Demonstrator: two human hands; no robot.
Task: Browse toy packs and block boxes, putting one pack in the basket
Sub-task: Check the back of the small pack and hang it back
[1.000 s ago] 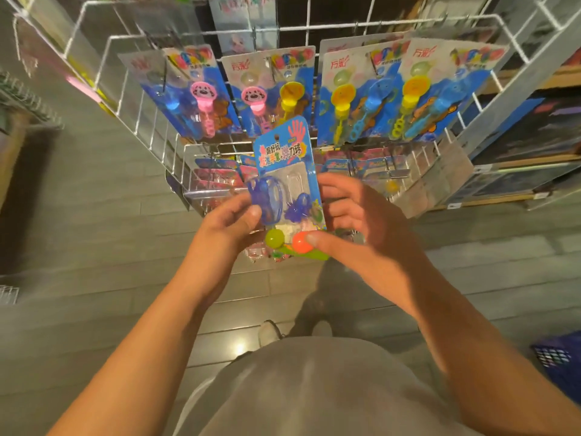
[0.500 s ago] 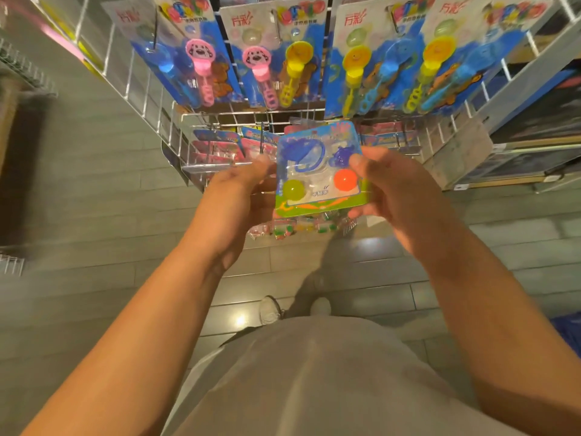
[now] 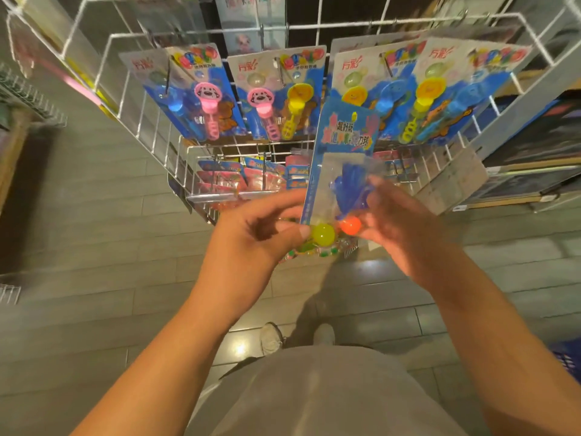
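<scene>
A blue carded toy pack (image 3: 342, 143) with a clear blister, a blue toy, a yellow ball and an orange ball stands upright in front of me. My right hand (image 3: 399, 228) grips its lower right part, fingers curled over the blister. My left hand (image 3: 261, 234) touches the pack's lower left edge by the yellow ball with thumb and fingertips. The image is blurred around both hands. The blue basket (image 3: 569, 360) shows only as a corner at the right edge, on the floor.
A white wire rack (image 3: 345, 25) stands ahead with several bubble-wand packs (image 3: 276, 96) hanging on hooks and more small packs (image 3: 245, 177) on a lower tier. Dark shelves with boxes (image 3: 540, 143) run along the right. Grey plank floor lies below; my shoes (image 3: 270, 338) show.
The pack went from tilted flat between both hands to upright and shifted right. My view tipped back up the rack. My left hand loosened from a full grip to a fingertip touch.
</scene>
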